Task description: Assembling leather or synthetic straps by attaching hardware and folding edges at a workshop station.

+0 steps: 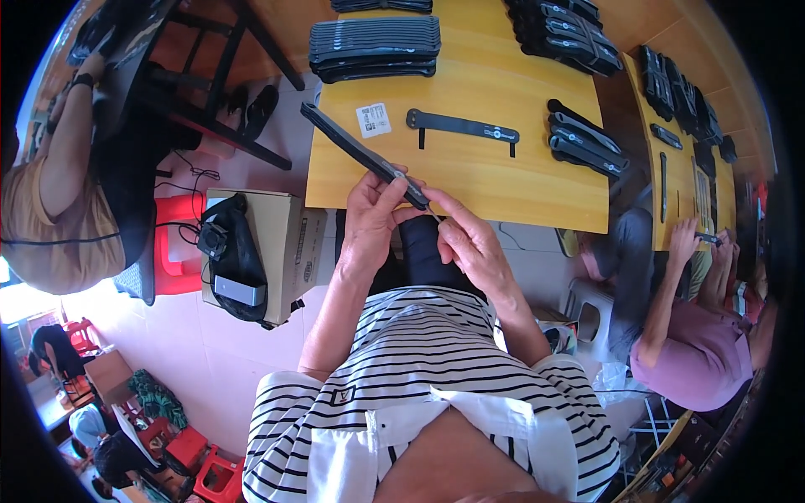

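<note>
"Above the near left part of the desk (520, 197), here's the main action: a long black strap (356, 152), slanting from upper left down toward the person's middle!"

"And who's got it?"

"The left hand (371, 214) has it! Thumb on top, fingers wrapped round the lower half, a good secure grasp."

"What about the right hand (471, 245)?"

"Right up close! Its fingers are curled, grasping a thin stick (433, 215) that pokes out at the strap's lower end. Most of the stick is hidden, so I can't tell you what kind it is. The forefinger reaches out to that same end."

"Give us the desk beyond the hands."

"Straight ahead, a flat strap (465, 126) lies crosswise, two short dark strips showing at its near side. Left of that, a white card (373, 120) with small print."

"And the piles?"

"Far left, a neat stack of black straps (375, 49), lying level! Far right, a bound bundle (572, 38), and nearer along the right edge, a smaller pile (587, 144), fanned at an angle."

"Anything off to the sides?"

"On the left, a cardboard box (289, 243) with a black bag (239, 260) on top. Over on the right, a co-worker in a purple shirt (696, 348), both arms stretched to another desk (673, 214)!"
</note>
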The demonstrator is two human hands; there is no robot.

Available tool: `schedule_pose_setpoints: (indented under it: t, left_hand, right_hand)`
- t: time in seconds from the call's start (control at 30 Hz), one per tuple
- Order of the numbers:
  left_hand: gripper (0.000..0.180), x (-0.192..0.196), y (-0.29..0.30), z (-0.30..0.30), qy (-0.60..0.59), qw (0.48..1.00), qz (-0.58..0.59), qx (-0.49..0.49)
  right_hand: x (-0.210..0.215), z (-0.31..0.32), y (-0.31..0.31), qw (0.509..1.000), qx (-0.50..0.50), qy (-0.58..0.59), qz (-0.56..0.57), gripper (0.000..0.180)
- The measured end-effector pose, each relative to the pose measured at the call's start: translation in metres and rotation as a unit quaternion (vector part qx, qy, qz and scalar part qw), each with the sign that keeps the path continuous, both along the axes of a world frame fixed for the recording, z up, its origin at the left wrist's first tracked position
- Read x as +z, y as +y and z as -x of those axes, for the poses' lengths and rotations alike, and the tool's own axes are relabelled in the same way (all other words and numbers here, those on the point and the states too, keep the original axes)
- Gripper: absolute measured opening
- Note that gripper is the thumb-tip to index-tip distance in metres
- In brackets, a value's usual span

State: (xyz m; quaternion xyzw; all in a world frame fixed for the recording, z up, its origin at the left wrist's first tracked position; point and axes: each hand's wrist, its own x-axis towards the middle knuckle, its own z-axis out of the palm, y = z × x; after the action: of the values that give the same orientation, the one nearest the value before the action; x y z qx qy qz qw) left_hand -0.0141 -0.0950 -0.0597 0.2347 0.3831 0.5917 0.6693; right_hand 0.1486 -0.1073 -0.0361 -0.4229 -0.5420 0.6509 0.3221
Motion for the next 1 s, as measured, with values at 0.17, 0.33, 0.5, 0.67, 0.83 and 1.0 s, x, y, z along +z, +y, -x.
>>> schedule_pose_setpoints:
  t: [0.17,0.33,0.5,0.67,0.83,1.0]
  left_hand:
    - [0.024,0.006,0.0,-0.001,0.058,0.998,-0.009,-0.001]
    - [0.026,0.013,-0.002,0.0,0.106,0.994,-0.04,-0.008]
    - [0.027,0.014,-0.005,-0.002,0.127,0.99,-0.053,-0.006]
    - [0.027,0.011,-0.008,-0.003,0.134,0.989,-0.065,0.0]
    - [0.027,0.009,-0.013,-0.014,0.11,0.99,-0.084,0.037]
    - [0.028,0.015,-0.01,-0.012,0.11,0.99,-0.089,0.028]
  right_hand:
    - [0.003,-0.003,0.002,1.0,0.008,0.015,0.023,0.042]
    - [0.015,-0.005,0.002,0.995,0.013,0.03,0.092,0.042]
    - [0.01,-0.002,-0.006,0.996,-0.012,0.031,0.084,0.041]
    - [0.001,0.0,-0.01,0.999,-0.039,0.02,0.032,0.04]
    - [0.009,-0.007,-0.007,0.966,-0.039,0.167,0.192,0.039]
    - [0.012,-0.009,-0.008,0.98,-0.03,0.129,0.152,0.04]
